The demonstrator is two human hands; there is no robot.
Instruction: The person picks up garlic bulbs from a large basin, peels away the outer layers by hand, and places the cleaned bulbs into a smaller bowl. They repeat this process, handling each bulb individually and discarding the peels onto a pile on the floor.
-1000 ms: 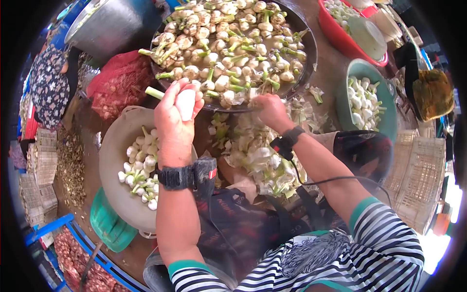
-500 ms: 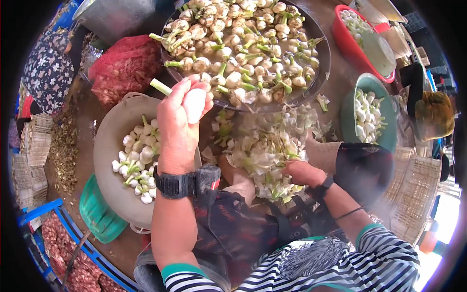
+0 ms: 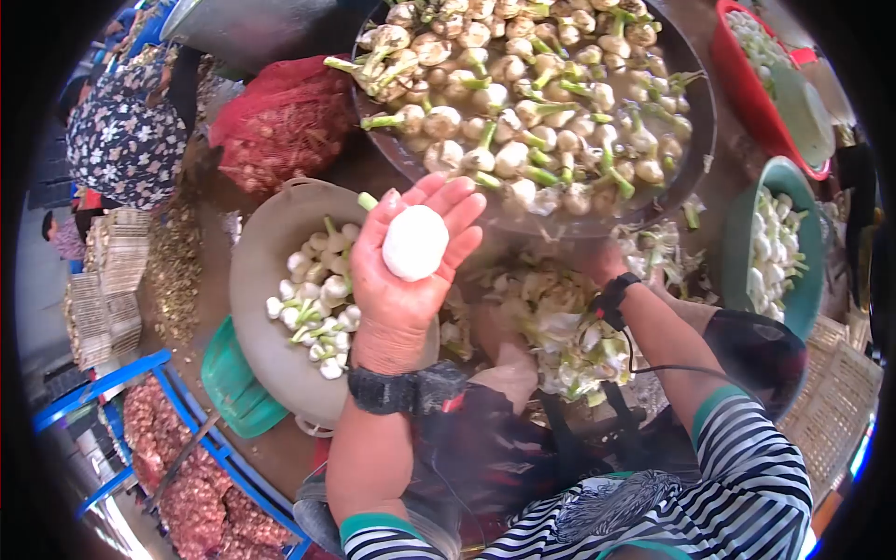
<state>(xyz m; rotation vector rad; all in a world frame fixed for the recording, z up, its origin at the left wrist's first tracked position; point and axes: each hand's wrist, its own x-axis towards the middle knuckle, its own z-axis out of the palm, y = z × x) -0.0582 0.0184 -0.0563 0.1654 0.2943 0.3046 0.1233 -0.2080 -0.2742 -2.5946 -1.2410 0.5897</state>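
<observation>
A peeled white bulb (image 3: 415,243) rests in the palm of my left hand (image 3: 406,280), its green stem poking out between thumb and palm. The palm faces up and the fingers are spread. My right hand (image 3: 602,259) is blurred at the near rim of the large dark pan (image 3: 705,168), above the heap of peelings (image 3: 569,336); its fingers cannot be made out. Many unpeeled bulbs with green stems (image 3: 513,159) lie in water in that pan. Left of my left forearm, a grey basin (image 3: 257,271) holds peeled white bulbs (image 3: 317,289).
A red mesh sack (image 3: 280,126) lies behind the grey basin, beside a green plastic scoop (image 3: 238,383) farther forward. On the right stand a green tub (image 3: 807,271) and red basin (image 3: 756,93). Another person (image 3: 126,135) in a flowered top is at the upper left.
My left hand has spread its fingers, baring the bulb. My right hand went from the pan's rim down to the peelings, then back up towards the rim. The view has shifted.
</observation>
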